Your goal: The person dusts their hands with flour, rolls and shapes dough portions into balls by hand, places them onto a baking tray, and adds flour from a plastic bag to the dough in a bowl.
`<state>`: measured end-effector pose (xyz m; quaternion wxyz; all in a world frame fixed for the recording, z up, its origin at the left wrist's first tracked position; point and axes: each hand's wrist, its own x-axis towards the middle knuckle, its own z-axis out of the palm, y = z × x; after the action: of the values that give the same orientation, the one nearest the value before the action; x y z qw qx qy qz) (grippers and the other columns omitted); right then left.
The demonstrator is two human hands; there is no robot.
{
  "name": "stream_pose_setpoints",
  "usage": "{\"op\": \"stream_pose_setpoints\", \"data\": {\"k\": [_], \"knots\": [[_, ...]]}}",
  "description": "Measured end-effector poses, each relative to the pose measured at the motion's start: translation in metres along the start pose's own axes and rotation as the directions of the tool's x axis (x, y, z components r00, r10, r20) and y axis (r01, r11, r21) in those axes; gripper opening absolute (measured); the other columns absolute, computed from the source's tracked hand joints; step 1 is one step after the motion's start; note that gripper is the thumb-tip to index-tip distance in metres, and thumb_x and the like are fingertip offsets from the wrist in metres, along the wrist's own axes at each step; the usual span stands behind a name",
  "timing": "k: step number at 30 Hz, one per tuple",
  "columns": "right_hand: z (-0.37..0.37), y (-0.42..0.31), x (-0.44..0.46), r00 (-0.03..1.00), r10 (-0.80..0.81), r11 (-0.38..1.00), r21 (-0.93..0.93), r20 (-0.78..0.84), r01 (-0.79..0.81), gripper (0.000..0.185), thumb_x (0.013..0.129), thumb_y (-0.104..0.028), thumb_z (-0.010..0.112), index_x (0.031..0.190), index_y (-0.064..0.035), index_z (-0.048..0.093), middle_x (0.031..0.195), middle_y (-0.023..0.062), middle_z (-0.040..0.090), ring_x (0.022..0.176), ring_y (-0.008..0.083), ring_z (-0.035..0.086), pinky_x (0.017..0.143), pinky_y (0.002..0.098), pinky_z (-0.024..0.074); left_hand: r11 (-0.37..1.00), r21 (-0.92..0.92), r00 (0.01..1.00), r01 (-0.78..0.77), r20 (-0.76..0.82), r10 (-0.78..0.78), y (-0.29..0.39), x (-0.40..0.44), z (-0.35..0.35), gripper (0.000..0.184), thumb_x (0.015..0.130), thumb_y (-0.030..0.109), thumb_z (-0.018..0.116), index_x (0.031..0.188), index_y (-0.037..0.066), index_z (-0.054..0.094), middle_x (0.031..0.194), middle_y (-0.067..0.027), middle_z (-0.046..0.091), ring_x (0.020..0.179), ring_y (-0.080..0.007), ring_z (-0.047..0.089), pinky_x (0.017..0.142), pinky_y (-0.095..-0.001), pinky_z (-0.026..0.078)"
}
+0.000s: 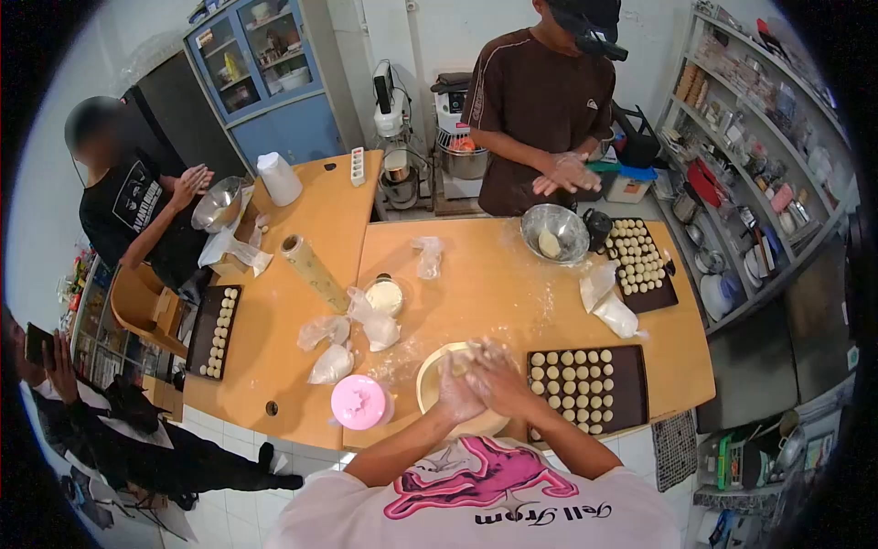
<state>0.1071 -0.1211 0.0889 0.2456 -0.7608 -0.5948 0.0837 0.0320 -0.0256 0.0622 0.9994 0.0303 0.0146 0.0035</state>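
Observation:
My left hand (pixel 456 395) and my right hand (pixel 499 381) are pressed palm to palm above a pale bowl (pixel 427 373) at the table's front edge. Flour whitens their fingers. Whatever lies between the palms is hidden. Just right of my right hand, a dark baking tray (pixel 631 389) carries rows of small round dough balls (pixel 567 386). To the left of my left hand is a pink lidded container (pixel 358 403).
Plastic bags of white powder (pixel 331 363), a bowl of white powder (pixel 384 296) and a cling film roll (pixel 314 273) stand left of centre. Across the table, a co-worker (pixel 544 119) rubs palms over a metal bowl (pixel 569 224); a second tray (pixel 654 295) sits nearby. Another co-worker (pixel 137 201) works at left.

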Motion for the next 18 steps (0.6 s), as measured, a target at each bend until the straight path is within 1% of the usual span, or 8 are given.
{"op": "stream_pose_setpoints", "data": {"k": [2, 6, 10, 11, 13, 15, 17, 18], "knots": [[-0.031, -0.024, 0.012, 0.994, 0.098, 0.990, -0.108, 0.051, -0.092, 0.050, 0.090, -0.023, 0.044, 0.138, -0.0117, 0.037, 0.144, 0.0181, 0.030, 0.132, 0.0391, 0.027, 0.109, 0.0492, 0.0174, 0.999, -0.044, 1.000, 0.003, -0.015, -0.004, -0.007, 0.000, -0.010, 0.081, 0.078, 0.075, 0.034, 0.142, 0.026, 0.028, 0.146, -0.0060, 0.027, 0.134, -0.0239, 0.027, 0.109, -0.0475, 0.021], [-0.018, -0.024, -0.005, 0.954, -0.249, 0.942, 0.273, 0.167, 0.198, 0.046, 0.095, -0.030, 0.038, 0.138, -0.0135, 0.036, 0.146, 0.0171, 0.026, 0.136, 0.0364, 0.019, 0.111, 0.0475, 0.0123, 0.996, -0.086, 0.998, 0.004, -0.060, -0.009, -0.005, 0.005, -0.019, 0.081, 0.078, 0.075, 0.034, 0.142, 0.027, 0.026, 0.148, -0.0066, 0.024, 0.135, -0.0263, 0.025, 0.110, -0.0476, 0.021], [-0.016, 0.003, 0.005, 0.982, 0.159, 0.987, 0.022, 0.100, -0.162, 0.049, 0.094, -0.030, 0.041, 0.140, -0.0145, 0.034, 0.148, 0.0169, 0.023, 0.137, 0.0359, 0.017, 0.111, 0.0482, 0.0104, 0.994, -0.016, 0.975, 0.112, -0.193, -0.113, -0.006, -0.001, -0.005, 0.080, 0.078, 0.075, 0.034, 0.142, 0.027, 0.026, 0.148, -0.0064, 0.024, 0.136, -0.0271, 0.023, 0.110, -0.0477, 0.019], [-0.015, -0.003, 0.004, 0.993, 0.036, 0.998, 0.045, 0.116, -0.042, 0.050, 0.092, -0.027, 0.042, 0.139, -0.0152, 0.034, 0.147, 0.0182, 0.023, 0.136, 0.0368, 0.019, 0.110, 0.0489, 0.0126, 0.980, 0.057, 0.949, -0.191, -0.244, 0.199, -0.023, 0.006, -0.030, 0.079, 0.079, 0.074, 0.034, 0.141, 0.027, 0.028, 0.148, -0.0070, 0.025, 0.135, -0.0278, 0.025, 0.110, -0.0489, 0.018], [-0.006, -0.017, -0.002, 0.968, -0.213, 0.975, 0.099, 0.132, 0.201, 0.053, 0.088, -0.022, 0.043, 0.139, -0.0165, 0.035, 0.146, 0.0209, 0.023, 0.134, 0.0386, 0.022, 0.108, 0.0501, 0.0169, 0.675, 0.235, 0.623, -0.699, -0.264, 0.737, -0.071, 0.030, -0.091, 0.076, 0.080, 0.072, 0.036, 0.139, 0.025, 0.032, 0.147, -0.0081, 0.026, 0.133, -0.0292, 0.028, 0.109, -0.0513, 0.018], [-0.003, -0.013, 0.001, 0.955, -0.250, 0.960, 0.170, 0.160, 0.223, 0.053, 0.085, -0.018, 0.045, 0.137, -0.0152, 0.038, 0.143, 0.0225, 0.027, 0.131, 0.0398, 0.027, 0.105, 0.0514, 0.0218, 0.720, 0.181, 0.695, -0.670, -0.185, 0.694, -0.055, 0.026, -0.078, 0.077, 0.080, 0.073, 0.036, 0.140, 0.025, 0.031, 0.147, -0.0078, 0.026, 0.134, -0.0293, 0.027, 0.109, -0.0515, 0.018], [-0.006, 0.008, 0.006, 0.967, -0.079, 0.969, 0.246, 0.240, 0.018, 0.052, 0.082, -0.016, 0.048, 0.133, -0.0111, 0.042, 0.138, 0.0232, 0.034, 0.126, 0.0403, 0.034, 0.101, 0.0526, 0.0272, 1.000, -0.018, 0.999, -0.005, 0.038, 0.005, 0.008, 0.002, 0.003, 0.082, 0.078, 0.076, 0.034, 0.143, 0.027, 0.025, 0.149, -0.0061, 0.023, 0.136, -0.0279, 0.023, 0.110, -0.0493, 0.017], [-0.011, 0.011, 0.014, 0.988, 0.072, 0.996, 0.048, 0.140, -0.079, 0.046, 0.078, -0.014, 0.051, 0.123, -0.0040, 0.049, 0.128, 0.0226, 0.045, 0.119, 0.0400, 0.041, 0.095, 0.0536, 0.0318, 1.000, 0.011, 0.999, 0.000, -0.045, 0.000, 0.003, 0.002, 0.003, 0.083, 0.077, 0.077, 0.034, 0.143, 0.028, 0.024, 0.149, -0.0057, 0.023, 0.136, -0.0286, 0.023, 0.109, -0.0512, 0.017]]}}
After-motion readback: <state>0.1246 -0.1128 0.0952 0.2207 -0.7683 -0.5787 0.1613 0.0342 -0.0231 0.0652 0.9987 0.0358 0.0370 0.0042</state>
